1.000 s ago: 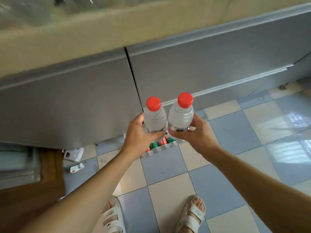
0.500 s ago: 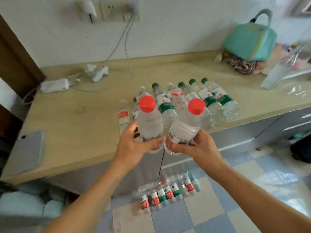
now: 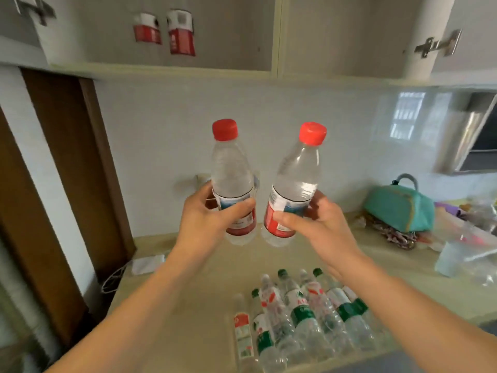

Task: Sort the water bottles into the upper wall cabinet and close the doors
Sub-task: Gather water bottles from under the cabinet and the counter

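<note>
Up top you've got the wall cabinet (image 3: 269,36) with its doors swung open, and two bottles with red labels (image 3: 164,32) already standing inside on the left side. Below it runs a beige counter (image 3: 188,286) against a white wall. Your left hand (image 3: 207,219) is wrapped around the lower half of one red-capped bottle (image 3: 231,181), held pretty much upright. Your right hand (image 3: 320,224) grips a second red-capped bottle (image 3: 295,181) the same way, tilted a bit to the right. The two bottles are close side by side out in front of you, above the counter and below the cabinet shelf. Down near the counter's front edge a row of bottles (image 3: 304,313) lies on its side, some green-labelled, some red. A teal bag (image 3: 398,205) sits over on the right, with some blurry clutter next to it.
</note>
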